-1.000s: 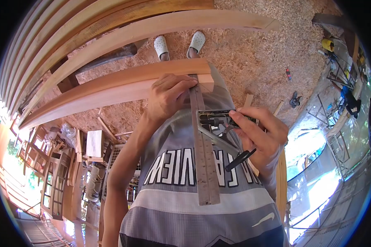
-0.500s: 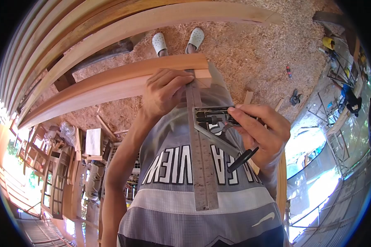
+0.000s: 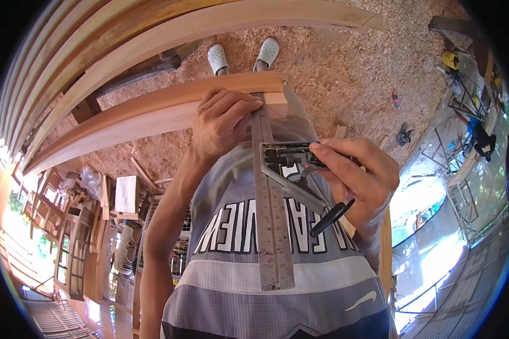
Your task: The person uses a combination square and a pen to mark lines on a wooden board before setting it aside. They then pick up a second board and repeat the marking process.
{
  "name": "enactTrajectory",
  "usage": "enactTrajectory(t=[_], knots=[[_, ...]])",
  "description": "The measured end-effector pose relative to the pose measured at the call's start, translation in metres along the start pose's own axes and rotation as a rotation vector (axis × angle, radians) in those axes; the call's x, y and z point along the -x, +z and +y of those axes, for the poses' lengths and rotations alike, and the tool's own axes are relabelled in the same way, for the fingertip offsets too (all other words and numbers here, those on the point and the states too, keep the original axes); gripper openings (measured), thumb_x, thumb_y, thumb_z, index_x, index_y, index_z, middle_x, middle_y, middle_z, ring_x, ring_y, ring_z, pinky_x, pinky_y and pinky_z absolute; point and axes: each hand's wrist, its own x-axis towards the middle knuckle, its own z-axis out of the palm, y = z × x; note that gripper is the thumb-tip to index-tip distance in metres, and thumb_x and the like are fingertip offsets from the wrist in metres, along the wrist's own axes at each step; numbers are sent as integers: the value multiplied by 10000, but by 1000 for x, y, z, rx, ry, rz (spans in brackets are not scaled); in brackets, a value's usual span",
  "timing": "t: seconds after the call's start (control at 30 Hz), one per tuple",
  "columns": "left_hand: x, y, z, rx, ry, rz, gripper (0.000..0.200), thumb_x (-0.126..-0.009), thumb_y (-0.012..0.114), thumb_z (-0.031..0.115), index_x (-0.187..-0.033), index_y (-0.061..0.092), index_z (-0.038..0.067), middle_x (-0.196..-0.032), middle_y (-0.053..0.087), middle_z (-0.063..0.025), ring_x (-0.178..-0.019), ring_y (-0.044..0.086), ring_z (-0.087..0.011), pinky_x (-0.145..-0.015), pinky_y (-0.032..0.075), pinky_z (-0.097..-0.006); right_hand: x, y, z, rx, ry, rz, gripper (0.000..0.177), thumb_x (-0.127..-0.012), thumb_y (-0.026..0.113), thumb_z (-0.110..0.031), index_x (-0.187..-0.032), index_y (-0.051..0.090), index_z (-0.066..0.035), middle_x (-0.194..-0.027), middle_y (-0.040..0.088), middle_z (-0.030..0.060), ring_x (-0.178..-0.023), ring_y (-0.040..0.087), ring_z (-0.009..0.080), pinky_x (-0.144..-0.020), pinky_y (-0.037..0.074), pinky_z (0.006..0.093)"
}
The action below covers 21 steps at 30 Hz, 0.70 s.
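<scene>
A combination square spans the middle of the view, its long steel blade [image 3: 274, 226] running from the end of a wooden beam [image 3: 169, 116] down over my shirt. My left hand [image 3: 223, 121] is closed at the blade's far end, thumb and fingers on it against the beam's face. My right hand [image 3: 359, 169] grips the square's head [image 3: 291, 161], thumb and forefinger pinching its edge. A black pen [image 3: 332, 218] sticks out below the fingers of that same hand. The undersides of the fingers are partly hidden.
Several long curved boards [image 3: 209, 28] lie beyond the beam at upper left. Wood shavings [image 3: 345, 73] cover the ground around my white clogs [image 3: 268, 52]. A small red tool [image 3: 395, 100] and a dark object [image 3: 404, 134] lie at right. Wooden frames [image 3: 73, 248] stand at lower left.
The square and both hands have shifted slightly left in the view. The beam's end also sits a little further left and higher. Both grips look the same.
</scene>
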Motion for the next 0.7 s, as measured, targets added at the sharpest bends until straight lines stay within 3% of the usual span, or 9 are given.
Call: enactTrajectory(t=[0.5,0.7], knots=[[1,2,-1,-39,20,23,248,-735,806,-3,-968,755,65,-954,782,-59,-874,746,-236,-840,515,-375,0,8,7,12,-55,92,277,-720,848,-97,-998,845,-92,-907,741,16,-670,657,155,-554,490,306],[1,0,0,-30,-5,2,255,-722,811,-7,-960,755,68,-954,780,-57,-880,747,-235,-837,518,-371,-3,1,5,12,-39,14,343,-689,864,-111,-1030,833,-85,-950,742,14,-700,678,157,-562,501,307]])
